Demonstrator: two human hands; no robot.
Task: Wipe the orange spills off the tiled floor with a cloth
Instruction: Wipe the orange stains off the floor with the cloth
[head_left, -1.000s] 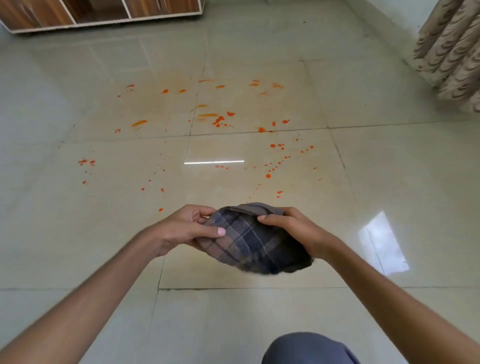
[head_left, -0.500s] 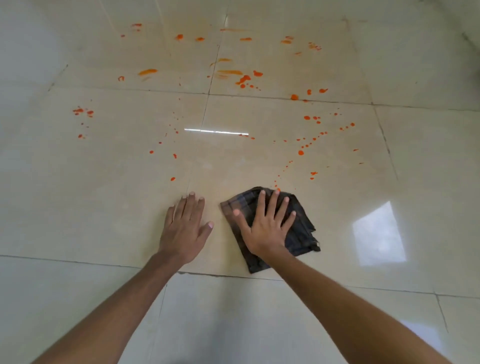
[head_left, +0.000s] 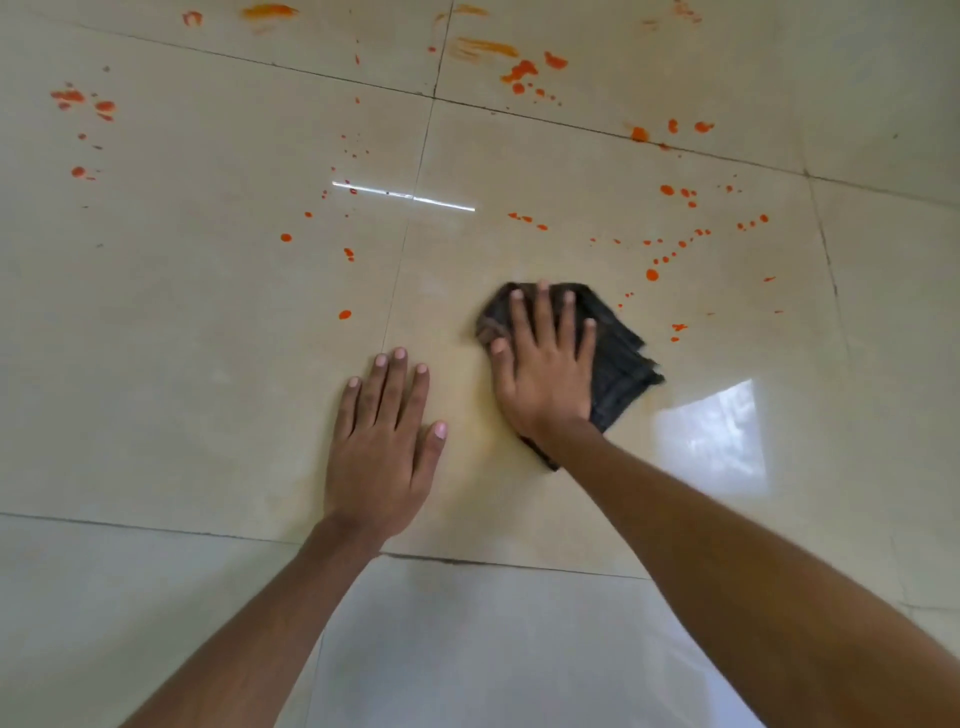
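Observation:
A folded dark plaid cloth (head_left: 621, 358) lies flat on the beige tiled floor (head_left: 208, 389). My right hand (head_left: 545, 364) presses down on it with fingers spread. My left hand (head_left: 387, 436) rests flat on the bare tile just left of the cloth, fingers apart, holding nothing. Orange spills are scattered beyond the hands: small drops (head_left: 652, 274) just past the cloth on the right, a single drop (head_left: 345, 314) ahead of the left hand, larger blobs and smears (head_left: 519, 70) farther off, and a cluster (head_left: 78, 98) at the far left.
Dark grout lines (head_left: 410, 228) cross the glossy floor. A bright window reflection (head_left: 717, 431) lies right of the cloth, and a thin light streak (head_left: 405, 196) shines ahead. A paler tile (head_left: 493, 649) is nearest me.
From holding the cloth in both hands, I put it on the floor. My right hand has pushed it slightly forward and right; my view has dropped closer to the tiles.

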